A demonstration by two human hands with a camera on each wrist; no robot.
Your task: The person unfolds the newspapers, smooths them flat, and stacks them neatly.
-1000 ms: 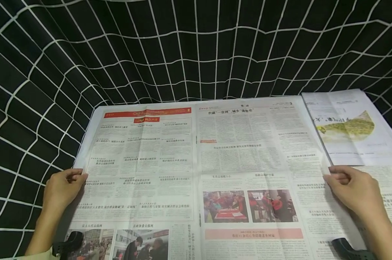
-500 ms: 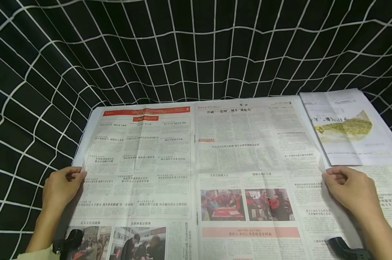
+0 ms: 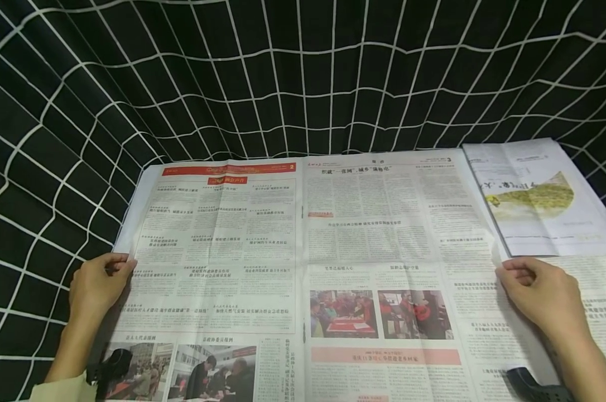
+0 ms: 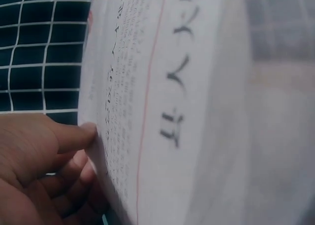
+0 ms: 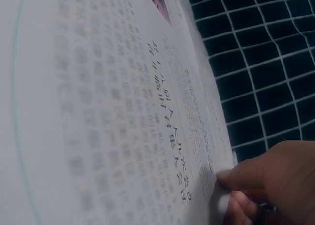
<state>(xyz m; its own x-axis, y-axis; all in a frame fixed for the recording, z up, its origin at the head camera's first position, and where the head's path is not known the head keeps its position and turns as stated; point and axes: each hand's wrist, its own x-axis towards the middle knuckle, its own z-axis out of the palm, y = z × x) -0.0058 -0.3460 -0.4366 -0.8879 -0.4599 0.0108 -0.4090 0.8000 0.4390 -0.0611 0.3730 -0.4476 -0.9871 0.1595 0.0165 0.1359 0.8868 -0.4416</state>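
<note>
A newspaper (image 3: 253,223) is spread wide before me in the head view, its two pages meeting at a fold down the middle. My left hand (image 3: 98,290) pinches its left edge between thumb and fingers. In the left wrist view the left thumb (image 4: 76,137) lies on the printed side with the fingers curled behind the sheet. At the opposite edge my right hand (image 3: 546,296) grips the paper the same way. The right wrist view shows the right thumb (image 5: 241,173) on the print, fingers underneath. The newspaper's lower part runs out of the head view.
A folded paper (image 3: 546,206) with a green hill picture lies at the back right. Under it and beside my right hand, more printed newspaper (image 3: 604,301) covers the surface. A black cloth with a white grid (image 3: 333,84) rises behind and at the left.
Both hands keep their hold on the newspaper's side edges. The sheet shifts slightly, its lower photos now a little higher in the head view. The folded paper stays where it was.
</note>
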